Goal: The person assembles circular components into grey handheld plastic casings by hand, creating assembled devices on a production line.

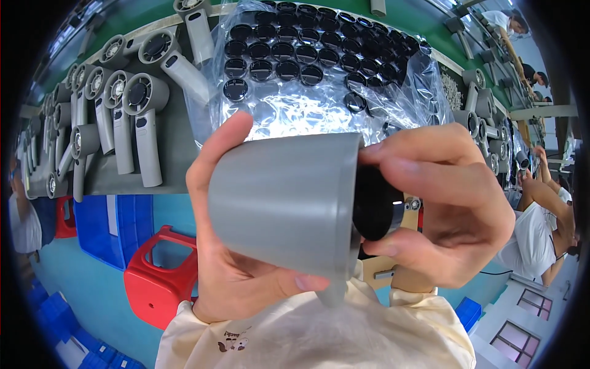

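Note:
My left hand (212, 240) is wrapped round the grey tapered housing (283, 197) of a handheld fan, its fingers behind and the thumb along the lower side. Part of a grey handle (332, 294) shows below the housing's rim, pointing towards my body. Between the thumb and fingers of my right hand (458, 203) is a round black cap (376, 206). The cap stands tilted at the housing's right-hand end; whether it is seated inside cannot be made out. Just beyond my hands, several similar black caps (287, 70) lie in rows on clear plastic sheeting (276, 117).
Several grey handheld fans (147, 98) lie on the dark bench (172, 147) to the left, with more fans (473, 120) at the right. Below the bench are a red stool (150, 289) and a blue bin (135, 227). Other people (538, 227) sit along the right side.

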A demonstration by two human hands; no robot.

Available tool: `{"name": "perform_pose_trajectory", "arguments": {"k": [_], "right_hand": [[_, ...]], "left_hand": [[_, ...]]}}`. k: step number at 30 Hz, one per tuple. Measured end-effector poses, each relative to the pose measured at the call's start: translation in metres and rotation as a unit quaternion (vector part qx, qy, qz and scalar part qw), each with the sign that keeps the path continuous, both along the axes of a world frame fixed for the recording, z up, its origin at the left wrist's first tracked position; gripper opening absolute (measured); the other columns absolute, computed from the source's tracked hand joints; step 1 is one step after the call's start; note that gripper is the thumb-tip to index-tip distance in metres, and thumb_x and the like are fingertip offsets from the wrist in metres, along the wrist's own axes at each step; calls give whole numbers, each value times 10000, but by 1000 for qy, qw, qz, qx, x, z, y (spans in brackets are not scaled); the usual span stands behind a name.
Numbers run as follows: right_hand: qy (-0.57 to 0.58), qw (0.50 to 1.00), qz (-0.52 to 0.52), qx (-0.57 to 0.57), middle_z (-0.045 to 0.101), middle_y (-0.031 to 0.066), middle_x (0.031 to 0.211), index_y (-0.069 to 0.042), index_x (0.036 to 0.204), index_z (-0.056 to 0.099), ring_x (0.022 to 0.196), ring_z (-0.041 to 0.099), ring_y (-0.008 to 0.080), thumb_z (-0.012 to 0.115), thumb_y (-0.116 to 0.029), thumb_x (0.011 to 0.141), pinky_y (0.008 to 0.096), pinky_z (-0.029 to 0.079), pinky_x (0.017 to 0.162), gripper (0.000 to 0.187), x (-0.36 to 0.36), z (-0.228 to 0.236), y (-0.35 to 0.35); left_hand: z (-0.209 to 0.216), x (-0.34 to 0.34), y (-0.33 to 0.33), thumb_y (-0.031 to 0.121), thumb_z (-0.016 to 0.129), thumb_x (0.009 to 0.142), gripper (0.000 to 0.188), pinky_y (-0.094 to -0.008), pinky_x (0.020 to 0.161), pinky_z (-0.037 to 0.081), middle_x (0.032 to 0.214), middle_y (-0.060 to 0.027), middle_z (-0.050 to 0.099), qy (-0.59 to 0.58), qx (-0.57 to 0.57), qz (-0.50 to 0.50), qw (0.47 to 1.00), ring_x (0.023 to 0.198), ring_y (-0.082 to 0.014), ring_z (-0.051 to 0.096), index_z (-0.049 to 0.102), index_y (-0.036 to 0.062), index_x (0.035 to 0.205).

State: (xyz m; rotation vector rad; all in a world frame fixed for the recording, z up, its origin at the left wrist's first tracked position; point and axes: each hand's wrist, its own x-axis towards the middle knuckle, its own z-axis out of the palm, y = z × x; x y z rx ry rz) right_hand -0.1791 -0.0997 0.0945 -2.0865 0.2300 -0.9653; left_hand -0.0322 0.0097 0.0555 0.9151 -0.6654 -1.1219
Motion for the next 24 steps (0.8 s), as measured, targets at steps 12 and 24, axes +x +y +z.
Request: {"name": "perform_pose_trajectory", "arguments": {"k": [12, 24], "right_hand": [[132, 961, 42, -237, 582, 265, 883, 102, 947, 584, 702, 599, 223, 791, -110, 591, 252, 491, 547, 463, 9, 31, -9], [91, 990, -98, -38, 530, 203, 1007, 38, 967, 662, 691, 540, 142, 753, -2, 549, 220, 438, 564, 430, 16, 10, 5]], "left_hand": [[4, -5, -6, 306, 904, 439, 1307, -369, 944, 439, 1196, -156, 512, 41, 42, 24, 998, 1090, -262, 531, 56, 105, 1412], [-5, 1, -17, 437, 792, 631, 1156, -342, 964, 394, 1329, -145, 377, 173, 29, -76, 982, 1170, -238, 462, 23, 115, 1431]]}}
